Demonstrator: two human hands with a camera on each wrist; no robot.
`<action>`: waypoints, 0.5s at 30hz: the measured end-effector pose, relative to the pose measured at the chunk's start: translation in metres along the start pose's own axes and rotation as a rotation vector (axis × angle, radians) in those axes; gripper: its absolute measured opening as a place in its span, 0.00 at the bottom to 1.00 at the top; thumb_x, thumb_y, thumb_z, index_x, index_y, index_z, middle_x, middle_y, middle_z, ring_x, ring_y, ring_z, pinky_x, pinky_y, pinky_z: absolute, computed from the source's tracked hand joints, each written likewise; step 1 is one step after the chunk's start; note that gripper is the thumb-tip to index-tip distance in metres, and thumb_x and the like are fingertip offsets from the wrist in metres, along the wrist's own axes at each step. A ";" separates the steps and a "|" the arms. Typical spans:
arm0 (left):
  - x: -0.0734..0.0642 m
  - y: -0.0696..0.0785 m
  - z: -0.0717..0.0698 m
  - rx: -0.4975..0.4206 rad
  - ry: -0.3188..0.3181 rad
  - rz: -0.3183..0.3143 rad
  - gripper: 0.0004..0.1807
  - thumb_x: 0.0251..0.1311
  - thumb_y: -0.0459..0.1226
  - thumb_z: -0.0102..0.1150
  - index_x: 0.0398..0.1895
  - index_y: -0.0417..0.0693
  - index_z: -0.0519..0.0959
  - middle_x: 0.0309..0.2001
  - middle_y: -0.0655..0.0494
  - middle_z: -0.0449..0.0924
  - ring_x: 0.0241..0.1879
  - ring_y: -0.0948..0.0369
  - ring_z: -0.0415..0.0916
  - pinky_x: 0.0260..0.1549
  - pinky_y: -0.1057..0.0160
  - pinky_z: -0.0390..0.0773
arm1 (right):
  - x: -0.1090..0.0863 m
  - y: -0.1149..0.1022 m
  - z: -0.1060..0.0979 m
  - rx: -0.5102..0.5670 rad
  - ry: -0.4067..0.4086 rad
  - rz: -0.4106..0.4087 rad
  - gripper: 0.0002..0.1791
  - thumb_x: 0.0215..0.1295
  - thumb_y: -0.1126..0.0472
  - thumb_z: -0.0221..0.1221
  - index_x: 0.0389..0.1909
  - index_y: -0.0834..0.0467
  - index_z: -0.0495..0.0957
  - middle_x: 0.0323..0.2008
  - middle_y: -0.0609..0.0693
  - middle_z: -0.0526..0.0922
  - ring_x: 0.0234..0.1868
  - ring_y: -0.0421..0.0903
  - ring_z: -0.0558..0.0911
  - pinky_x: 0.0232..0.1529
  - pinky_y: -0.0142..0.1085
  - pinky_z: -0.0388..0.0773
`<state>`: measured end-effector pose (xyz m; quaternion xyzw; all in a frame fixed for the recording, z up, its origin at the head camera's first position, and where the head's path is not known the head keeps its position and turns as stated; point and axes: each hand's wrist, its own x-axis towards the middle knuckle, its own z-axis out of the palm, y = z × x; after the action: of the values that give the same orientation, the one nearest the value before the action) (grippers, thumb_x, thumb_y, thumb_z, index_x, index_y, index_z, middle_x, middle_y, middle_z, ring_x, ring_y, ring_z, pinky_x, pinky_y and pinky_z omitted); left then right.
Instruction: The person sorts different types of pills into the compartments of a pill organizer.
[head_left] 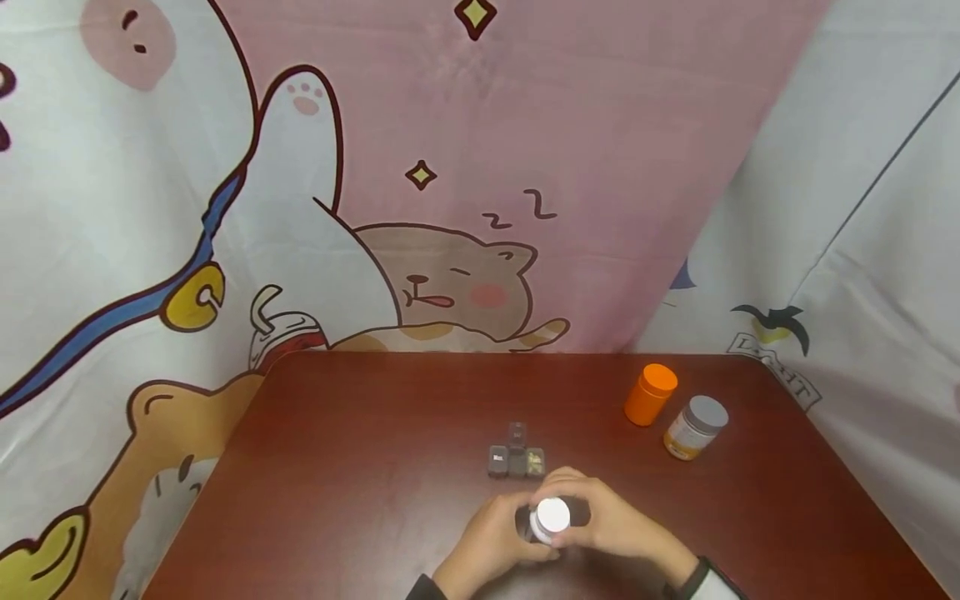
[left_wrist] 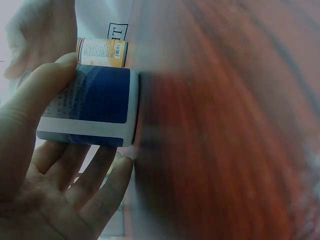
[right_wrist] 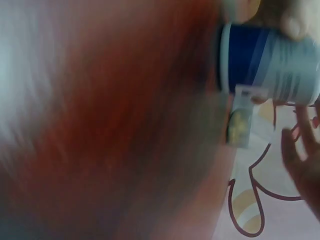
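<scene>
A white pill bottle (head_left: 551, 521) with a blue-and-white label (left_wrist: 102, 95) is held upright between both hands, low over the table. My left hand (head_left: 495, 533) grips its body, thumb across the near side and fingers around the far side. From the right, my right hand (head_left: 611, 517) curves thumb and fingers around the top, by the white cap (head_left: 553, 514). The bottle's base is close to the tabletop in the left wrist view. Just beyond the hands lies a small clear pill organizer (head_left: 517, 458); yellowish pills (right_wrist: 238, 127) show in one compartment.
An orange bottle (head_left: 651, 395) and a grey-lidded jar (head_left: 696, 427) with a white-and-orange label stand at the back right of the dark red-brown table (head_left: 360, 467). A cartoon-printed cloth (head_left: 585, 150) hangs behind and around the table.
</scene>
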<state>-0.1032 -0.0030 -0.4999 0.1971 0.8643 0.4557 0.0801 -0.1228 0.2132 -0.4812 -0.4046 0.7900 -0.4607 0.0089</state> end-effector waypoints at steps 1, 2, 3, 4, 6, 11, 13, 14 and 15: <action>0.000 0.000 0.000 -0.003 -0.001 0.002 0.31 0.41 0.47 0.87 0.52 0.52 0.86 0.46 0.62 0.90 0.48 0.66 0.84 0.50 0.62 0.82 | 0.002 0.002 -0.002 0.030 -0.035 -0.008 0.22 0.58 0.62 0.75 0.54 0.52 0.85 0.49 0.47 0.85 0.53 0.41 0.79 0.56 0.34 0.75; 0.001 0.000 0.000 -0.005 0.000 0.007 0.31 0.40 0.46 0.87 0.51 0.52 0.87 0.45 0.63 0.90 0.47 0.67 0.84 0.49 0.62 0.82 | 0.003 0.004 -0.004 0.055 -0.063 -0.016 0.21 0.59 0.62 0.74 0.55 0.53 0.85 0.49 0.47 0.85 0.53 0.41 0.79 0.56 0.35 0.75; 0.001 0.000 0.000 -0.005 0.000 0.014 0.30 0.40 0.46 0.87 0.50 0.53 0.87 0.44 0.63 0.90 0.46 0.68 0.83 0.48 0.63 0.82 | 0.004 0.005 -0.005 0.077 -0.086 -0.016 0.21 0.60 0.63 0.74 0.55 0.53 0.84 0.49 0.48 0.85 0.53 0.41 0.79 0.56 0.35 0.75; 0.001 0.000 0.000 -0.005 0.001 0.022 0.29 0.40 0.46 0.87 0.49 0.53 0.87 0.44 0.64 0.90 0.45 0.68 0.83 0.47 0.64 0.82 | 0.005 0.007 -0.006 0.093 -0.103 -0.018 0.21 0.60 0.63 0.73 0.55 0.54 0.84 0.49 0.48 0.85 0.53 0.41 0.78 0.56 0.35 0.75; 0.001 0.001 0.000 -0.003 0.002 0.023 0.29 0.40 0.45 0.87 0.49 0.52 0.87 0.43 0.64 0.90 0.45 0.69 0.83 0.46 0.64 0.81 | 0.005 0.007 -0.006 0.108 -0.116 -0.004 0.22 0.61 0.63 0.73 0.57 0.53 0.84 0.50 0.48 0.84 0.53 0.41 0.78 0.56 0.35 0.75; 0.001 0.002 0.001 0.024 -0.003 0.000 0.35 0.39 0.46 0.87 0.55 0.49 0.86 0.49 0.59 0.90 0.51 0.62 0.85 0.52 0.59 0.83 | -0.007 -0.001 0.000 0.044 -0.008 0.074 0.29 0.61 0.63 0.72 0.65 0.54 0.80 0.55 0.46 0.85 0.57 0.38 0.79 0.60 0.33 0.75; 0.000 0.002 0.000 0.030 -0.005 -0.004 0.36 0.39 0.46 0.87 0.56 0.49 0.86 0.52 0.58 0.90 0.53 0.59 0.85 0.54 0.56 0.83 | -0.014 -0.007 0.006 -0.001 0.089 0.128 0.33 0.59 0.63 0.74 0.67 0.55 0.79 0.56 0.46 0.85 0.59 0.37 0.80 0.62 0.31 0.74; 0.000 0.002 0.000 0.029 -0.006 -0.004 0.36 0.40 0.46 0.87 0.57 0.49 0.85 0.53 0.58 0.89 0.54 0.58 0.85 0.55 0.55 0.83 | -0.017 -0.010 0.009 -0.028 0.144 0.155 0.33 0.58 0.62 0.75 0.66 0.56 0.79 0.56 0.46 0.85 0.59 0.37 0.80 0.62 0.31 0.74; 0.000 0.002 -0.001 0.025 -0.009 -0.007 0.36 0.40 0.45 0.87 0.57 0.50 0.85 0.54 0.58 0.89 0.55 0.58 0.84 0.55 0.54 0.83 | -0.019 -0.014 0.013 -0.053 0.196 0.188 0.33 0.57 0.62 0.76 0.65 0.56 0.79 0.56 0.45 0.86 0.59 0.36 0.80 0.62 0.31 0.74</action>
<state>-0.1028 -0.0026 -0.4982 0.1973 0.8702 0.4437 0.0831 -0.0962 0.2133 -0.4852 -0.2819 0.8334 -0.4741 -0.0358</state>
